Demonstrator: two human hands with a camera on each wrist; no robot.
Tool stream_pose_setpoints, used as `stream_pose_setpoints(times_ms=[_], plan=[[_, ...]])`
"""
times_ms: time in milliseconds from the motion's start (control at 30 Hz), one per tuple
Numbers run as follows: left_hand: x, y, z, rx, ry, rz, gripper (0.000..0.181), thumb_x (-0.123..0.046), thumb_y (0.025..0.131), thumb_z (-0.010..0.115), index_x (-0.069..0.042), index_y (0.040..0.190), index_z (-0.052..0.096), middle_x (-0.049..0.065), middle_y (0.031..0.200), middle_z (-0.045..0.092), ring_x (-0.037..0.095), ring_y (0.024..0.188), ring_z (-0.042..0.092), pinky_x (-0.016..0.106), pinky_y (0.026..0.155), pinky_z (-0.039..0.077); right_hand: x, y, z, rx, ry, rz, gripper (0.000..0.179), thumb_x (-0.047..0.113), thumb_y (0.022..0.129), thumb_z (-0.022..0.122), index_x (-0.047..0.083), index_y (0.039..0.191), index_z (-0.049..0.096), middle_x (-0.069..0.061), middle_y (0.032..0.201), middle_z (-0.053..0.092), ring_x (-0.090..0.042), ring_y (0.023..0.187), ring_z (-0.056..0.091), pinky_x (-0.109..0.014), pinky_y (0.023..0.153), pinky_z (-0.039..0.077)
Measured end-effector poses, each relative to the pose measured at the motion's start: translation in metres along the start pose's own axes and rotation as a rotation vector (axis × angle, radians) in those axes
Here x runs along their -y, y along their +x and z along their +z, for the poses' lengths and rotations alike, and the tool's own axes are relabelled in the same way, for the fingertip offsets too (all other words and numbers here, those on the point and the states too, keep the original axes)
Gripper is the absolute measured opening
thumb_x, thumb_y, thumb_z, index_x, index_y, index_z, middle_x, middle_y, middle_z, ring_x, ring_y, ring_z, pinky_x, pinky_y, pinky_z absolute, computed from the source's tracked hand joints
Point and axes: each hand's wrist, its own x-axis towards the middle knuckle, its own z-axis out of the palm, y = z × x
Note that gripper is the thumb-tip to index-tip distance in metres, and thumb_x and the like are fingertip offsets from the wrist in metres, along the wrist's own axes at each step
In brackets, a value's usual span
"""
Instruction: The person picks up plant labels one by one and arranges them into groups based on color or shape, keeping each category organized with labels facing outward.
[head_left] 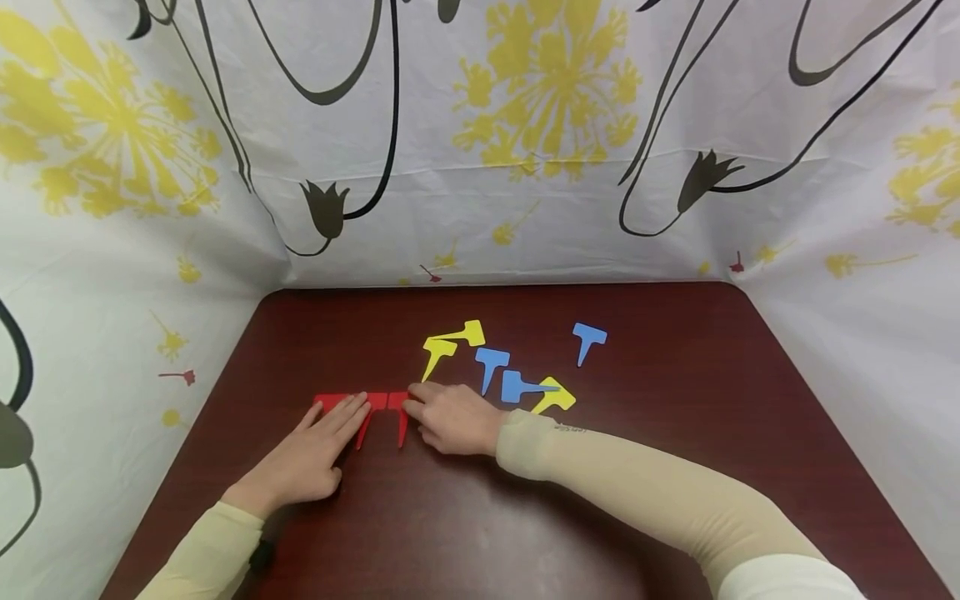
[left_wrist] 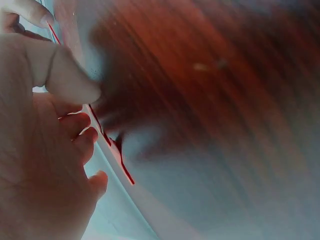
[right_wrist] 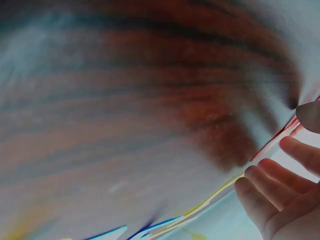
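"Grip on the left side, how is it set?"

"Laid out flat. The left hand (head_left: 300, 462) has its fingers straight, the tips resting on the joined crossbars of a red row."

"And the right hand (head_left: 459, 419)?"

"Loosely bent, fingertips at the row's right end. Whether it pinches anything or merely touches, I cannot tell."

"What makes up that row?"

"T-shaped tags, side by side on the tabletop (head_left: 480, 533), stems pointing toward the person. The end red tag (head_left: 398, 402) lies against the right fingertips; the neighbouring red tag (head_left: 379, 401) adjoins it, with a thin seam between. Farther left, the fingers cover part of the red, so I can't count the tags."

"Anything crowding the hands?"

"One upright yellow tag (head_left: 438, 346) has its stem tip just beyond the right hand. Behind it, a sideways yellow tag (head_left: 473, 332) nearly meets its crossbar."

"And to the right?"

"The near blue tag (head_left: 492, 359) stands stem-down beyond the knuckles. A sideways blue tag (head_left: 513, 387) lays its stem across a third yellow tag (head_left: 557, 397), whose own tip reaches the edge of the right sleeve (head_left: 615, 467)."

"Any others?"

"One far blue tag (head_left: 590, 334), well apart. Past the tabletop's back edge hangs a patterned white cloth (head_left: 555, 225)."
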Motion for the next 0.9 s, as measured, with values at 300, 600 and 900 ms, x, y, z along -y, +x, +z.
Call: stream_pose_setpoints(times_ms=[300, 600, 900], plan=[[-0.006, 0.004, -0.004, -0.053, -0.046, 0.025, 0.075, -0.016, 0.092, 0.061, -0.008, 0.159, 0.029, 0.008, 0.166, 0.022, 0.029, 0.151, 0.022, 0.062, 0.118, 0.014, -0.007, -0.001, -0.012, -0.007, -0.026, -0.004, 0.047, 0.031, 0.092, 0.07, 0.017, 0.137, 0.062, -0.007, 0.137, 0.058, -0.02, 0.12, 0.057, -0.032, 0.094, 0.054], [-0.022, 0.019, -0.005, -0.057, -0.04, 0.091, 0.071, -0.035, 0.1, 0.059, -0.007, 0.159, 0.03, 0.009, 0.166, 0.022, 0.029, 0.151, 0.022, 0.059, 0.119, 0.016, -0.028, 0.011, -0.016, -0.023, -0.128, 0.016, 0.035, 0.025, 0.096, 0.066, 0.019, 0.131, 0.067, -0.003, 0.125, 0.063, -0.018, 0.11, 0.06, -0.033, 0.086, 0.056], [-0.031, 0.035, -0.004, -0.006, -0.023, 0.107, 0.073, -0.038, 0.099, 0.059, -0.008, 0.159, 0.03, 0.008, 0.166, 0.02, 0.028, 0.152, 0.019, 0.057, 0.12, 0.015, -0.043, 0.025, -0.011, 0.025, -0.28, -0.023, 0.025, 0.019, 0.099, 0.064, 0.022, 0.123, 0.071, 0.0, 0.117, 0.063, -0.02, 0.107, 0.056, -0.036, 0.087, 0.054]])
